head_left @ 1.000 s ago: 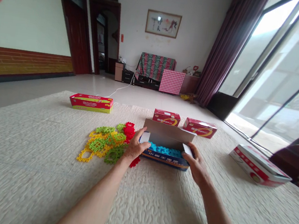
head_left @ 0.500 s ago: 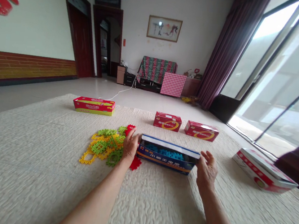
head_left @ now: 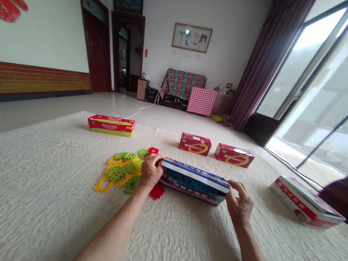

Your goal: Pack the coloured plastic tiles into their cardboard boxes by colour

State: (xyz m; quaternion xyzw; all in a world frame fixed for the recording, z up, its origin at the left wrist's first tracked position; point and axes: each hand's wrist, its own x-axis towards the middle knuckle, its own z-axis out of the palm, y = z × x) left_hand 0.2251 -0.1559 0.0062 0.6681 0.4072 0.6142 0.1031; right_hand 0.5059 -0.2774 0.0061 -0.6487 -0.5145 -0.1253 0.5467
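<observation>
A long blue cardboard box [head_left: 192, 191] with orange stripes and white lettering sits on the quilted cover in front of me. Its blue lid flap [head_left: 196, 170], with a white front edge, is partly lowered, and a dark gap with blue pieces shows beneath it. My left hand [head_left: 152, 171] pinches the lid's left end. At the other end my right hand [head_left: 240, 202] has its thumb and fingers closed on the right corner. Yellow and green plastic interlocking tiles [head_left: 121, 170] lie in a pile left of the box, and a red tile [head_left: 157, 191] shows beside my left wrist.
A red and green box [head_left: 111, 126] stands at the back left of the quilted cover [head_left: 43, 182]. Two red boxes [head_left: 195, 145] are behind the blue one. A white and red box [head_left: 307, 202] lies at the right, near the glass doors.
The lid flap has come down towards the box front, hiding most of the blue pieces inside. Both hands have closed in on the lid's ends, my right hand moving slightly left.
</observation>
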